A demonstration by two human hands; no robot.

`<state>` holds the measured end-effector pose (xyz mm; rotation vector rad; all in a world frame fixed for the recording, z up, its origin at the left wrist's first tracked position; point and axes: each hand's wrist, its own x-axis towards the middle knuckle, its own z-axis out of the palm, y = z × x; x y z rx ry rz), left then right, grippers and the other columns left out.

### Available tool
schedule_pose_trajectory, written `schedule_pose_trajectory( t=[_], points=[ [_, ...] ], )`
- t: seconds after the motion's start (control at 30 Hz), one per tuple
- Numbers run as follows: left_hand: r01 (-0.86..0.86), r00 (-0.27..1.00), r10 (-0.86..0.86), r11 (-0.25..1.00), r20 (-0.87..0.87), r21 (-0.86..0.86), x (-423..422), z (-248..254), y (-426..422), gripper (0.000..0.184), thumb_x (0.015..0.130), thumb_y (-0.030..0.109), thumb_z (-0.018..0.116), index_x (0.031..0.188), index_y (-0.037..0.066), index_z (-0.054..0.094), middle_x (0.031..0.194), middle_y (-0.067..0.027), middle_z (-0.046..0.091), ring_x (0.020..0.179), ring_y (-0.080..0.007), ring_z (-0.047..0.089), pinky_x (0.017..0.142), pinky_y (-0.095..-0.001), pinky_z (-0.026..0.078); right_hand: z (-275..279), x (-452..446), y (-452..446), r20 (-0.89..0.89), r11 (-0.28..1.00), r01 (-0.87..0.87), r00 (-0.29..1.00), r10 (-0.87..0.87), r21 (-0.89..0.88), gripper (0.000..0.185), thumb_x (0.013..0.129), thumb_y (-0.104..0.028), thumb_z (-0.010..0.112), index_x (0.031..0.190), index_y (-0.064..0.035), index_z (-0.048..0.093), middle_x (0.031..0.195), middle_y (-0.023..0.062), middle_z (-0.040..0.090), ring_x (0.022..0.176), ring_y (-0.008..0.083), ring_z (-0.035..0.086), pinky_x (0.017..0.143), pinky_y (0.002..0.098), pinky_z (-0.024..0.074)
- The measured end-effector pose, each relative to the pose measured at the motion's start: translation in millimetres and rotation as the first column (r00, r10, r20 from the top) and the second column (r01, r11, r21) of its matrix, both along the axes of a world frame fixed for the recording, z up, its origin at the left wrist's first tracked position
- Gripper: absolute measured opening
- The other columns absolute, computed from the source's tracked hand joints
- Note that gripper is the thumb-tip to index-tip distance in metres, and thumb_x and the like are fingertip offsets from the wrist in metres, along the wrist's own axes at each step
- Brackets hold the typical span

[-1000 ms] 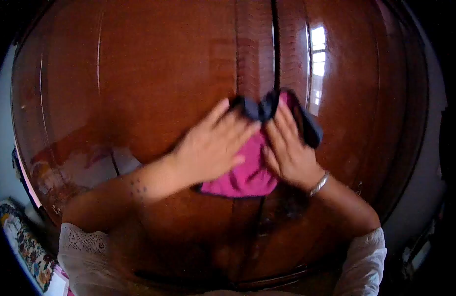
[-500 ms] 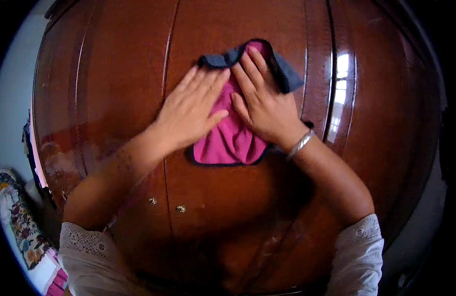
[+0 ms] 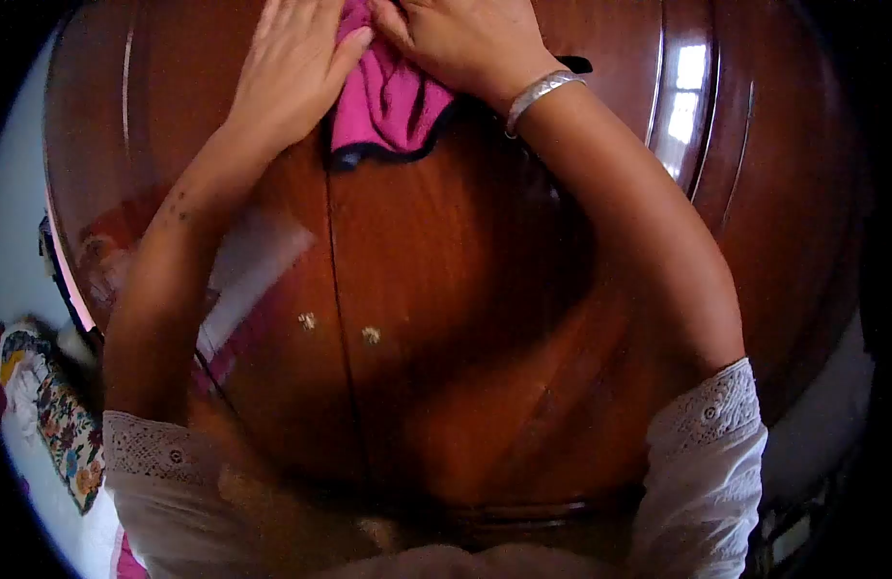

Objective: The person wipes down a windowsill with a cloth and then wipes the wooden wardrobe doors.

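A pink cloth [image 3: 393, 106] with a dark edging lies against the glossy brown wooden doors [image 3: 485, 251] near the top of the view. My left hand [image 3: 296, 77] presses on the cloth's left side, stretched flat with the thumb over the pink fabric. On the upper right of the cloth rests my right hand [image 3: 475, 43], its thumb spread and the other fingers cut off by the frame's top edge. A silver bangle [image 3: 543, 95] circles the right wrist. The cloth's upper part is out of view.
Two small shiny knobs, a left one [image 3: 306, 320] and a right one [image 3: 371, 336], flank the seam between door panels. Window light reflects at the upper right. Flowered fabric [image 3: 71, 434] lies at the lower left beside a pale wall [image 3: 19, 241].
Both hands and the cloth now appear higher in the view, partly beyond its top edge. The cloth's grey folded upper part has left the frame. The knobs also sit higher.
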<state>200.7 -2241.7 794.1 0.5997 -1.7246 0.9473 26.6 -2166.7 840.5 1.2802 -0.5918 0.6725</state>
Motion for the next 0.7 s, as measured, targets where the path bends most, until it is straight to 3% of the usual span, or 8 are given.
schedule_pose_trajectory(
  t=[0.1,0.2,0.33,0.43,0.47,0.57,0.6,0.7],
  points=[
    [0.039,0.998,-0.044,0.995,0.053,0.091,-13,-57,12,0.072,0.1,0.04,0.038,0.148,-0.007,0.014,0.152,-0.0296,0.019,0.142,-0.0446,0.017,0.117,-0.0503,0.009,-51,-15,15,-0.008,0.978,-0.068,0.997,0.071,0.2,0.046,0.093,-0.032,0.05,0.13,-0.0051,0.055,0.141,0.015,0.046,0.138,0.0301,0.034,0.103,0.0437,0.039],
    [0.095,0.988,-0.101,0.994,0.113,0.061,-32,-97,20,0.076,0.098,0.042,0.044,0.147,-0.009,0.015,0.152,-0.0305,0.018,0.141,-0.046,0.017,0.116,-0.0531,0.012,-97,-39,30,-0.12,0.98,0.088,0.991,-0.067,0.18,0.052,0.092,-0.032,0.053,0.133,-0.0004,0.051,0.142,0.0165,0.044,0.141,0.0299,0.028,0.112,0.0465,0.0268],
    [0.088,0.973,-0.113,0.988,0.199,0.13,-51,-124,39,0.08,0.096,0.045,0.048,0.146,-0.01,0.018,0.15,-0.0306,0.021,0.141,-0.0454,0.019,0.115,-0.0542,0.015,-133,-57,61,-0.034,0.909,0.114,0.993,-0.11,0.401,0.054,0.09,-0.031,0.057,0.135,-0.0016,0.05,0.146,0.016,0.041,0.143,0.0297,0.025,0.113,0.0472,0.0248],
    [0.109,0.962,-0.134,0.987,0.239,0.114,-83,-153,49,0.082,0.095,0.048,0.049,0.145,-0.01,0.02,0.149,-0.0314,0.023,0.14,-0.0466,0.021,0.114,-0.0546,0.017,-166,-84,84,0.007,0.889,0.157,0.984,-0.178,0.431,0.056,0.09,-0.031,0.058,0.137,-0.0024,0.048,0.148,0.0158,0.038,0.143,0.0303,0.027,0.114,0.0471,0.0237],
    [0.081,0.965,-0.1,0.993,0.244,0.087,-93,-168,50,0.072,0.098,0.046,0.041,0.144,-0.007,0.026,0.149,-0.0275,0.029,0.14,-0.042,0.024,0.115,-0.0511,0.017,-180,-92,91,-0.015,0.877,0.282,0.954,-0.3,0.389,0.057,0.09,-0.03,0.059,0.139,-0.0037,0.047,0.148,0.0162,0.038,0.143,0.0315,0.028,0.114,0.046,0.0231],
    [0.246,0.95,-0.241,0.969,0.2,0.0,-115,-200,55,0.067,0.089,0.044,0.056,0.136,-0.002,0.043,0.135,-0.0206,0.047,0.129,-0.0358,0.043,0.114,-0.0486,0.024,-215,-122,85,0.067,0.91,0.087,0.99,-0.124,0.404,0.053,0.092,-0.032,0.056,0.137,-0.0042,0.049,0.145,0.0196,0.041,0.141,0.0354,0.03,0.114,0.0465,0.0242],
    [0.221,0.938,-0.237,0.971,0.254,0.088,-128,-218,66,0.068,0.084,0.044,0.061,0.131,-0.004,0.047,0.131,-0.0206,0.049,0.126,-0.036,0.044,0.113,-0.0505,0.026,-235,-127,98,0.118,0.874,0.08,0.981,-0.155,0.479,0.046,0.087,-0.027,0.064,0.126,-0.0038,0.057,0.139,0.0174,0.046,0.137,0.0354,0.034,0.109,0.0412,0.0353],
    [0.262,0.894,-0.312,0.947,0.321,0.188,-143,-269,76,0.064,0.084,0.041,0.063,0.126,-0.006,0.052,0.13,-0.0203,0.051,0.126,-0.0369,0.045,0.112,-0.0531,0.028,-299,-146,106,0.218,0.841,0.023,0.962,-0.167,0.541,0.049,0.078,-0.024,0.068,0.122,-0.0024,0.062,0.136,0.0141,0.051,0.138,0.0331,0.037,0.112,0.0444,0.0302]
  ],
)
